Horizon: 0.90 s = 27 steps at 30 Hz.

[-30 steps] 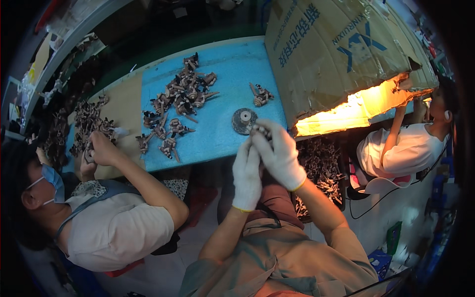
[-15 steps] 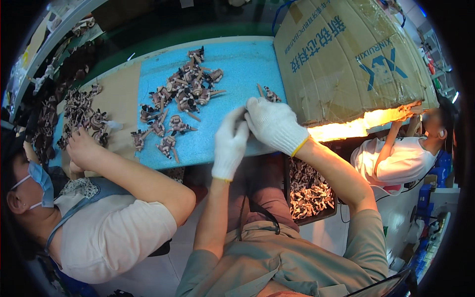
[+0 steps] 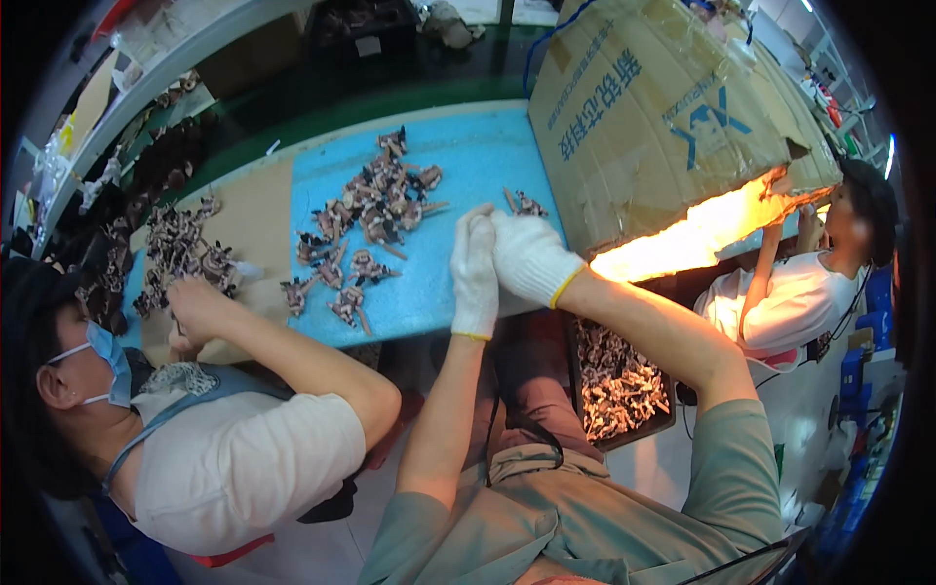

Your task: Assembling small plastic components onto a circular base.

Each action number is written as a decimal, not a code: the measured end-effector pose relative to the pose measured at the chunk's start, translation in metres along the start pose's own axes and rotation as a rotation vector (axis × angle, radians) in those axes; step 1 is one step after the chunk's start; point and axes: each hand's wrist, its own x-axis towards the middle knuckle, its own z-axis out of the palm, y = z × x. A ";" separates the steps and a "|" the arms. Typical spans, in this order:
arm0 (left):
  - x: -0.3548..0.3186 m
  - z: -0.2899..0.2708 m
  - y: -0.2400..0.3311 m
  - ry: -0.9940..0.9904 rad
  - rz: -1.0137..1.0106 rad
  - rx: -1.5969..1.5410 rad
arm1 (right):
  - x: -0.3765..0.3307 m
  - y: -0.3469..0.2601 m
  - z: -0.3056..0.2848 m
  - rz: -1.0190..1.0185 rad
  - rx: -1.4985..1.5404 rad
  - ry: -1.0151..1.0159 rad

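Note:
My left hand [image 3: 475, 275] and my right hand [image 3: 532, 257], both in white knitted gloves, press together above the front part of a blue foam mat [image 3: 478, 156]. Their fingers are closed against each other, and whatever lies between them is hidden. Just beyond my right hand lies a single small brown-and-pink figurine [image 3: 529, 204] with a long thin part sticking out. To the left of my hands, a loose heap of similar figurines [image 3: 378, 195] spreads over the mat, with several lying apart at its near side.
A large cardboard box [image 3: 624, 127], glowing bright orange along its lower opening, stands at the right. Below it, a dark crate [image 3: 666, 417] holds many small parts. A masked co-worker [image 3: 253, 458] handles pieces at the left; another person [image 3: 770, 292] sits at the far right.
My hands have come closer together, the left fingers now lying along the right hand. The whole view has shifted slightly. The figurines on the mat keep their places.

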 end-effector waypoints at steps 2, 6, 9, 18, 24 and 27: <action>-0.002 0.007 0.015 -0.013 0.042 0.050 | -0.002 0.006 -0.005 0.075 0.086 -0.048; 0.006 0.010 0.017 -0.080 0.117 0.137 | -0.008 0.002 0.008 0.210 0.371 0.228; 0.003 -0.003 0.013 0.053 0.000 0.159 | 0.007 0.013 0.005 0.006 0.298 0.079; -0.029 -0.027 0.038 -0.262 -0.473 -0.396 | -0.034 0.023 -0.032 0.000 0.550 0.435; -0.054 -0.027 0.040 -0.147 0.503 0.699 | -0.043 0.005 -0.011 0.386 1.524 0.114; -0.047 -0.048 0.051 -0.062 0.244 0.480 | -0.022 -0.001 -0.043 0.551 1.855 -0.283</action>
